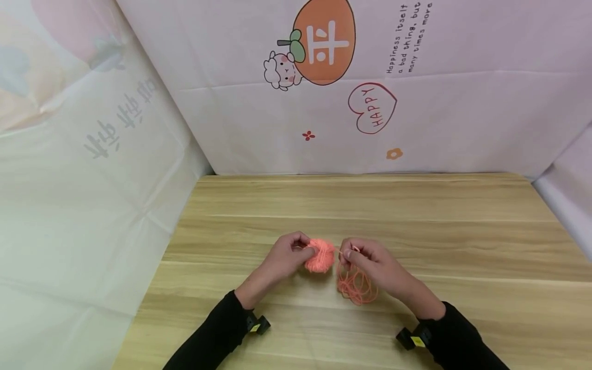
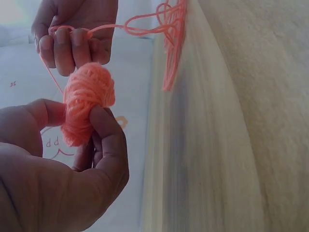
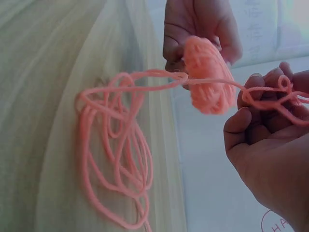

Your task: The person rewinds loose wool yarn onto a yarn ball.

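A coral-pink ball of yarn (image 1: 320,256) is pinched between the thumb and fingers of my left hand (image 1: 288,255), held above the table. In the left wrist view the ball (image 2: 88,99) looks oblong, with strands wound around its middle. My right hand (image 1: 376,264), just to the right, grips the loose strand with curled fingers; a short length runs from it to the ball. Beneath the right hand hangs a tangle of loose yarn loops (image 1: 357,285), which the right wrist view shows as long loops (image 3: 118,150) near the tabletop.
The wooden table (image 1: 416,205) spreads out under both hands. Behind it stands a white printed sheet (image 1: 231,103), and another white sheet (image 1: 92,216) hangs along the left. Small black devices (image 1: 413,339) are strapped to both wrists over black sleeves.
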`<action>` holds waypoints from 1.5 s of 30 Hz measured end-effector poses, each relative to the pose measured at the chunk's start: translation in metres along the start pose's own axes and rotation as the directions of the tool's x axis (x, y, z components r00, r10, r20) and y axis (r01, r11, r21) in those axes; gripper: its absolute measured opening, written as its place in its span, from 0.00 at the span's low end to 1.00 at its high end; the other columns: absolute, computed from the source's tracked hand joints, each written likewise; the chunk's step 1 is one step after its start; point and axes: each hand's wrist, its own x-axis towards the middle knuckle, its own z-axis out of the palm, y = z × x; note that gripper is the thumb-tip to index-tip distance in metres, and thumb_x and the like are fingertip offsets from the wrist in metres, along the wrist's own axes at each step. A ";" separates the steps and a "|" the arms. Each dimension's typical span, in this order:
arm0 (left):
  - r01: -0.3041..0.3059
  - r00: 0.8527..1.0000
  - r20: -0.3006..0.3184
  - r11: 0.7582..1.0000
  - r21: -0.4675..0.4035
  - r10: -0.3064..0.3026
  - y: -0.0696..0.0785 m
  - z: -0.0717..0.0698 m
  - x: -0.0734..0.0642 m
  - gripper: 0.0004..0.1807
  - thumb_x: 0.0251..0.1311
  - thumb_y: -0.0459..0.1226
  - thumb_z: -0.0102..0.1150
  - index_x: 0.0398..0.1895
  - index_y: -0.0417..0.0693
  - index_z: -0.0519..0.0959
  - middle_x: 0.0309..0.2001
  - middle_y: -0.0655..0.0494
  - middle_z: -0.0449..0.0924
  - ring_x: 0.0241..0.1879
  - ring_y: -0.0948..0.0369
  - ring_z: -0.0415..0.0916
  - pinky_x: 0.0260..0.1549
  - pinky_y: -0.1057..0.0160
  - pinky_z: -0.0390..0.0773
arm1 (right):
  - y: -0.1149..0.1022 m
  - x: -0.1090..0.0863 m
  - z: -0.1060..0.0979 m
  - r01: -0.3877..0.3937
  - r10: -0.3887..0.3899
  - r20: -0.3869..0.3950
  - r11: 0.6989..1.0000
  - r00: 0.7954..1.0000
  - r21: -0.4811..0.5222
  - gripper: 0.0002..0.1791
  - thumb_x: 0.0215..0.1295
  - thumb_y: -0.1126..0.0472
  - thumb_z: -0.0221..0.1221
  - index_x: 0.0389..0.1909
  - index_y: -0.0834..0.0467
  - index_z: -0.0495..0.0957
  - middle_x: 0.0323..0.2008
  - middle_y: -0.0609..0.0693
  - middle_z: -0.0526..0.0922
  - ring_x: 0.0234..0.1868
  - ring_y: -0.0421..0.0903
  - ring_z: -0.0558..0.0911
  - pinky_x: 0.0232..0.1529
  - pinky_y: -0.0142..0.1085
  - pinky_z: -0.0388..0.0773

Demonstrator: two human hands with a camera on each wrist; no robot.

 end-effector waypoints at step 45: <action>-0.001 0.931 0.297 0.816 -0.579 0.212 0.040 0.014 -0.022 0.11 0.66 0.33 0.58 0.48 0.37 0.74 0.43 0.50 0.78 0.40 0.59 0.77 0.39 0.64 0.80 | 0.040 -0.004 0.006 -0.266 0.266 -0.029 0.964 0.964 -0.012 0.14 0.77 0.56 0.47 0.52 0.58 0.76 0.43 0.54 0.80 0.44 0.50 0.78 0.44 0.45 0.79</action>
